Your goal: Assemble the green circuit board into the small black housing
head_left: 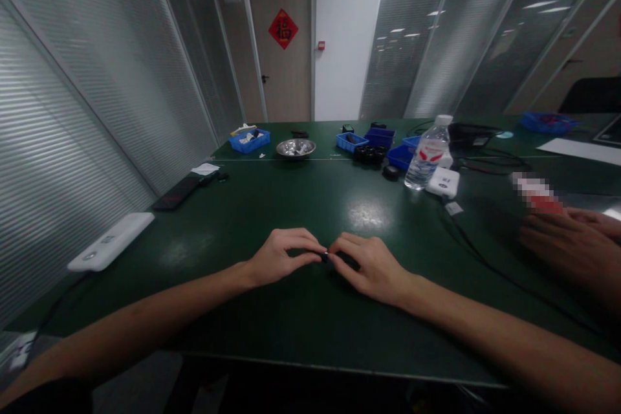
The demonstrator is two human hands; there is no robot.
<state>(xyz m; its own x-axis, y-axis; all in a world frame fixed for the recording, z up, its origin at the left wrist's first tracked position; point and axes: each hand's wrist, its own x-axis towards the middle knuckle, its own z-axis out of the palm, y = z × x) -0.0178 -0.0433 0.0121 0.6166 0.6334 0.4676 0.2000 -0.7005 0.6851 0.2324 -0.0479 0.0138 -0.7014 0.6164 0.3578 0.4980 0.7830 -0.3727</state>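
Between my hands, just over the green table [233,210], is a small dark piece [325,257], too small for me to tell its kind. My left hand [281,255] pinches it from the left with thumb and forefinger. From the right, the thumb and forefinger of my right hand [371,265] close on it too, so the fingertips of both hands nearly meet. Part of the piece is hidden by the fingers.
A water bottle [429,154] stands right of centre beside a white power bank [444,182]. Farther back are a metal bowl [295,149] and blue trays [250,141]. Another white power bank [114,240] lies left. A co-worker's hands [572,233] are at right, near a cable.
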